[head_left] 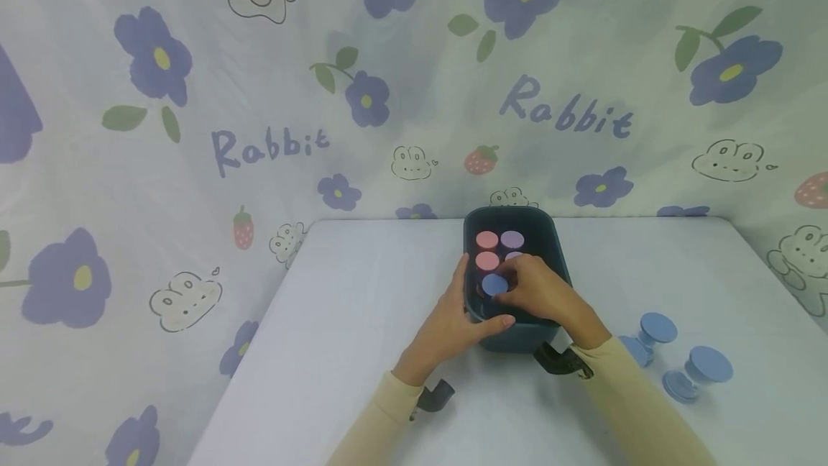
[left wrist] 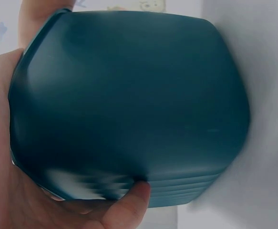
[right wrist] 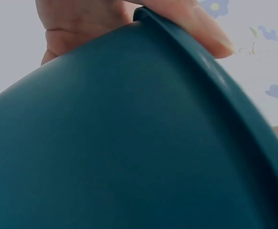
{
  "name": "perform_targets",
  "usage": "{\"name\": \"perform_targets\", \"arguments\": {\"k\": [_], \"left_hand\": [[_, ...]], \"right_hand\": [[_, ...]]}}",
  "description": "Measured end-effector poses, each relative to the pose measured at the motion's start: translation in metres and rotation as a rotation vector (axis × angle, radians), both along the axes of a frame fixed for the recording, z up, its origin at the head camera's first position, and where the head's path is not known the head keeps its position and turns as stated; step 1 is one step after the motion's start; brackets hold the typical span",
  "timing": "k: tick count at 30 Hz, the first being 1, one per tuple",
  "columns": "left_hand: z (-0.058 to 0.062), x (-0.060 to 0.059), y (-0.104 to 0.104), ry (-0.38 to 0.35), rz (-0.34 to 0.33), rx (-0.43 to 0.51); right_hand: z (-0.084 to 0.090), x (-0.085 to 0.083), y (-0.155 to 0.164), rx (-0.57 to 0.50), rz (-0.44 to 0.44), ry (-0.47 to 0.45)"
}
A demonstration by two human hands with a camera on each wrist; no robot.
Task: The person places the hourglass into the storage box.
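Observation:
A dark teal bin point(head_left: 517, 340) stands on the white table. Inside it are two pink round-topped pieces point(head_left: 487, 239), a purple one point(head_left: 512, 239) and a blue one point(head_left: 494, 284). My left hand point(head_left: 453, 322) grips the bin's near left corner, thumb along the front rim. The left wrist view shows that bin wall point(left wrist: 129, 105) with my left hand point(left wrist: 5, 200) wrapped round it. My right hand point(head_left: 537, 290) reaches over the near rim into the bin and pinches the blue piece. In the right wrist view the bin wall point(right wrist: 105, 157) fills the frame, and the right hand point(right wrist: 81, 24) shows above the rim.
Two blue spool-shaped pieces point(head_left: 656, 329) point(head_left: 708, 365) lie on the table to the right of my right forearm. A flower-and-rabbit printed cloth point(head_left: 272, 142) hangs behind and around the table. The table's left edge point(head_left: 259, 322) runs diagonally.

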State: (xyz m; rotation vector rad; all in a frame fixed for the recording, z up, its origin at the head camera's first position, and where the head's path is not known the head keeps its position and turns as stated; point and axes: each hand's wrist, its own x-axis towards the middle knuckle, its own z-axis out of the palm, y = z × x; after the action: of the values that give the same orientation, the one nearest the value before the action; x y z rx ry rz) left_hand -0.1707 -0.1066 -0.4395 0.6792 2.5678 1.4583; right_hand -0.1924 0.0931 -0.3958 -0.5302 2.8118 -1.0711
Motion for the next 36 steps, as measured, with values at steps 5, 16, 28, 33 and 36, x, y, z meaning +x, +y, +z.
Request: {"name": "perform_targets", "arguments": {"k": [5, 16, 28, 33, 36], "left_hand": [[0.0013, -0.0003, 0.0004, -0.002, -0.003, -0.002], [0.0042, 0.0021, -0.0022, -0.013, 0.025, -0.028], [0.0032, 0.0013, -0.0038, -0.043, 0.043, -0.036], [0.0022, 0.0016, -0.0024, -0.049, 0.045, -0.041], [0.0011, 0.0021, -0.0003, -0.053, 0.039, -0.034]], "right_hand": [[0.0019, -0.0006, -0.0021, 0.003, -0.004, -0.014], [0.0034, -0.0025, -0.005, -0.008, 0.013, 0.002], [0.0011, -0.0066, -0.0093, -0.006, 0.024, -0.009], [-0.0008, -0.0058, -0.0078, -0.005, 0.014, -0.015], [-0.0015, -0.0028, -0.0046, -0.001, 0.005, -0.014]]}}
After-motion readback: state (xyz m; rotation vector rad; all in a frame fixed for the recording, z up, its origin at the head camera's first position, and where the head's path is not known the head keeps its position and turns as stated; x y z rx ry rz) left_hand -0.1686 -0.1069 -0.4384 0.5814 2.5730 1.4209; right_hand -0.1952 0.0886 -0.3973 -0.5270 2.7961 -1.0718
